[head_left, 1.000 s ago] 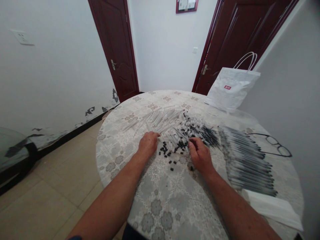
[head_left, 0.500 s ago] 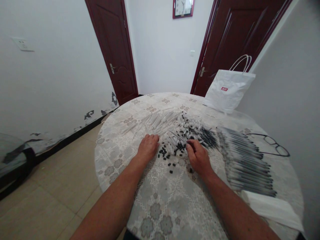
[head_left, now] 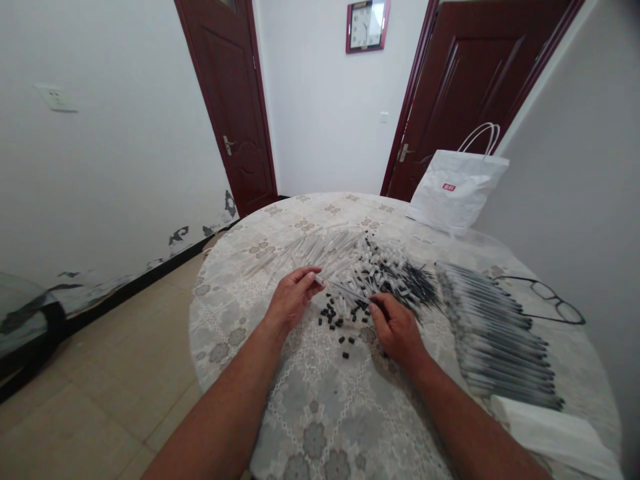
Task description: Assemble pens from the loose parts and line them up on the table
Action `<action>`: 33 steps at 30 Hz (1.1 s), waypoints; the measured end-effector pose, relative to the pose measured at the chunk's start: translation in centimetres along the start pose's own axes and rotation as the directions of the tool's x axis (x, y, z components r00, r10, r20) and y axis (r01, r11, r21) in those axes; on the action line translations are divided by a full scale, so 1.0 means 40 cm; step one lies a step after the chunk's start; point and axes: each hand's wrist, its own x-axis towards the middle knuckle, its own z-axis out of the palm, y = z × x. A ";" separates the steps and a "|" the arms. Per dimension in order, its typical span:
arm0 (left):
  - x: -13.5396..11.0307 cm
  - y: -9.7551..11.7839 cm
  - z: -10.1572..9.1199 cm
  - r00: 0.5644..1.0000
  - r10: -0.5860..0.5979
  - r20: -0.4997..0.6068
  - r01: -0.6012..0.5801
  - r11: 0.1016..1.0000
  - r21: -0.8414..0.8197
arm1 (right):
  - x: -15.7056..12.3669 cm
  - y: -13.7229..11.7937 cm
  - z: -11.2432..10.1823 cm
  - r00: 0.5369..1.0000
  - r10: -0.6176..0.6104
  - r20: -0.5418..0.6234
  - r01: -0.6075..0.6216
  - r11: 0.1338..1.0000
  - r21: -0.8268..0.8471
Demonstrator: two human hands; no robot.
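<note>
A round table (head_left: 320, 407) with a lace-pattern cloth carries a heap of white pen barrels (head_left: 325, 250), small black caps (head_left: 336, 317) and thin black refills (head_left: 417, 283). My left hand (head_left: 293, 297) hovers at the near edge of the barrels, fingers pinched on one white barrel. My right hand (head_left: 395, 323) rests by the black refills, its fingers pinched on a thin refill (head_left: 350, 291) that runs toward the left hand.
A row of assembled pens (head_left: 500, 327) lies to the right, with black glasses (head_left: 545, 297) beyond and a white folded cloth (head_left: 550, 433) at the near right. A white paper bag (head_left: 457, 193) stands at the table's far side. Two dark doors and a wall clock are behind.
My left hand lifted off the pile with a white barrel. My right hand drew a thin refill out of the heap toward the left. The camera tilted slightly.
</note>
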 end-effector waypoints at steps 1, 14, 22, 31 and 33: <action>0.000 0.000 0.001 1.000 0.001 -0.002 -0.001 1.000 -0.029 | -0.001 -0.001 0.001 1.000 -0.007 0.004 0.007 1.000 0.000; 0.000 -0.016 0.008 1.000 0.011 0.007 -0.010 0.998 -0.056 | -0.001 0.002 0.005 0.998 -0.059 0.012 0.059 0.997 -0.044; 0.000 -0.027 0.017 0.999 -0.028 -0.015 0.027 0.998 -0.051 | -0.003 -0.003 0.009 0.980 -0.200 0.016 0.200 0.972 -0.121; -0.006 -0.036 0.026 0.996 -0.079 -0.034 0.077 0.995 -0.069 | -0.005 -0.019 0.007 0.967 -0.249 0.063 0.255 0.956 -0.147; -0.008 -0.035 0.030 0.996 -0.078 -0.039 0.075 0.995 -0.070 | -0.005 -0.027 0.004 0.977 -0.205 0.052 0.210 0.971 -0.117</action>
